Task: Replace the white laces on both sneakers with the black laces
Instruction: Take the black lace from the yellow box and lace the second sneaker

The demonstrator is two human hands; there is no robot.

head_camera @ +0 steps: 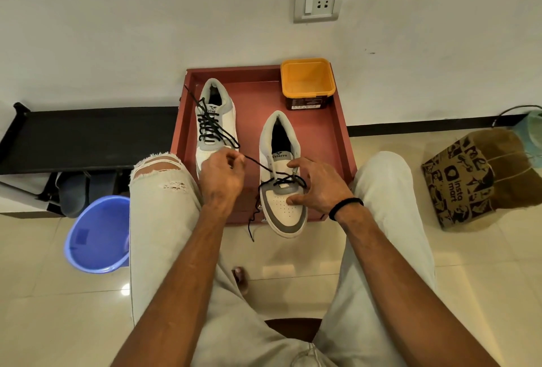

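While the right sneaker (282, 179) lay on the front part of the red tray (337, 138) with its toe over the tray's front edge, a black lace (281, 182) crossed only its lowest eyelets. The left hand (223, 174) pinched one end of this lace with curled fingers and held it stretched to the left. The right hand (318, 185) held the shoe, with the thumb on the toe and the fingers bent at the eyelets and tongue. The other end of the lace hung down over the tray's front edge to the floor. The left sneaker (215, 123) lay further back on the tray, fully laced in black. An orange container (308, 82) stood in the far right corner of the tray. A blue bucket (98, 234) stood on the floor at the left, and a printed paper bag (463, 182) at the right.
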